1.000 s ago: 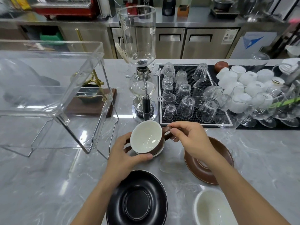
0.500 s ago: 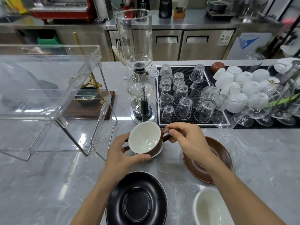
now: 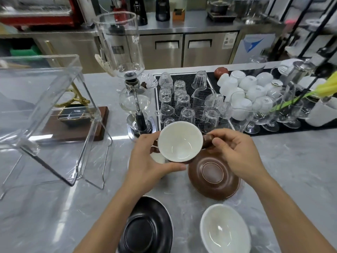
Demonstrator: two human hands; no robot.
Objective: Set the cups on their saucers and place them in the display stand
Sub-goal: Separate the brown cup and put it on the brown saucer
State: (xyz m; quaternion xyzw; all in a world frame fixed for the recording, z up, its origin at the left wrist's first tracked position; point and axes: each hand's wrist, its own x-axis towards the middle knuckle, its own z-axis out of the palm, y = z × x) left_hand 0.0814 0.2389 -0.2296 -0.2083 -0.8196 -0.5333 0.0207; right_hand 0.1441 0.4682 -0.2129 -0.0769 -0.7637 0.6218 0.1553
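Nearest, a black saucer [image 3: 145,227] and a white cup [image 3: 225,229] rest on the bench [image 3: 45,216]. Beyond them, the left hand [image 3: 145,161] cups the wall of the brown cup [image 3: 180,141] while the right hand [image 3: 235,152] pinches its handle, holding it raised, overlapping the brown saucer's [image 3: 213,176] far-left edge. Off-centre lowering could tip the saucer. Farther left stands the clear display stand [image 3: 45,106].
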